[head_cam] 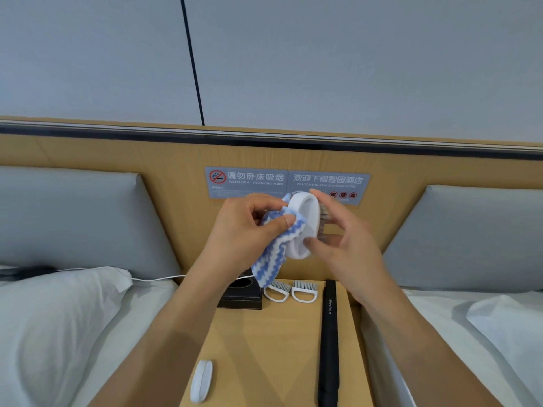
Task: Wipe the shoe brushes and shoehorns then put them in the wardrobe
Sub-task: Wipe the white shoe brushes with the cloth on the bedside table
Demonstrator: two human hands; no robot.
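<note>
My right hand (346, 245) holds a white oval shoe brush (304, 218) upright above the bedside table, bristles facing away from me. My left hand (244, 230) pinches a blue-and-white striped cloth (274, 251) against the brush's white back. On the wooden bedside table (270, 348) lie two small white brushes with loop handles (276, 291) (304, 291), a long black shoehorn (329, 342) and a white oval piece (201, 380) near the front.
A black box (241, 298) stands at the table's back left. Beds with white pillows (58, 318) flank the table on both sides. A white cable (158, 279) runs over the left bed. A grey sign (286, 183) hangs on the wooden headboard.
</note>
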